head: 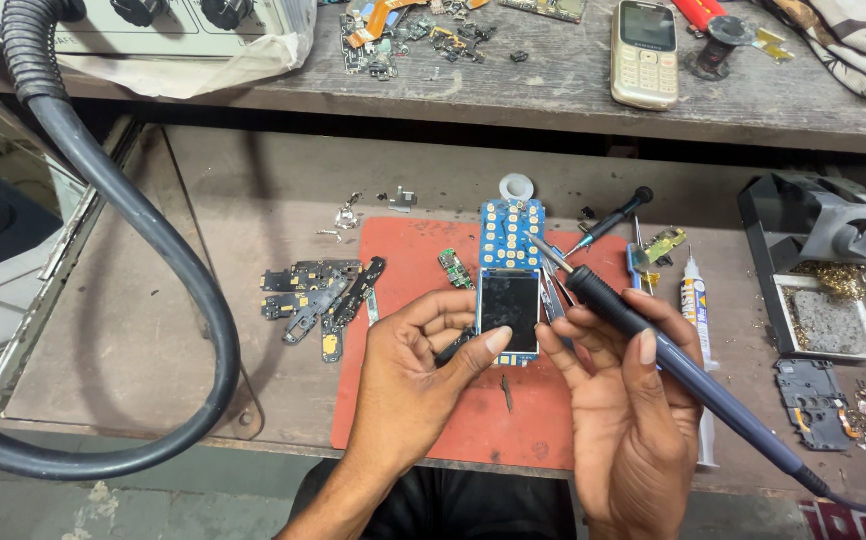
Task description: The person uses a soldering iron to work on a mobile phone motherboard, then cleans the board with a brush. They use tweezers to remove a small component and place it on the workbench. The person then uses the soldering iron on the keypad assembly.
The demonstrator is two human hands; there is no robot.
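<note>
Circuit board (509,280) — pinched, left hand (415,368) | right hand (625,400) grips soldering iron (643,330) — mat (403,250) edge near

the circuit board (509,275) lies on the mat (403,400) on the table (233,200), held between the left hand (418,365) and right hand (623,400). the soldering iron (643,335) sits in the right hand's grip. loose boards (318,295) lie left of the mat, the glue tube (694,305) and holder (818,255) right. a phone (644,52) lies on the shelf (553,90) behind.

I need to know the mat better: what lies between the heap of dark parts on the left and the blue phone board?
In the head view, a small green circuit piece lies on the red mat between the dark parts and the blue board.
</note>
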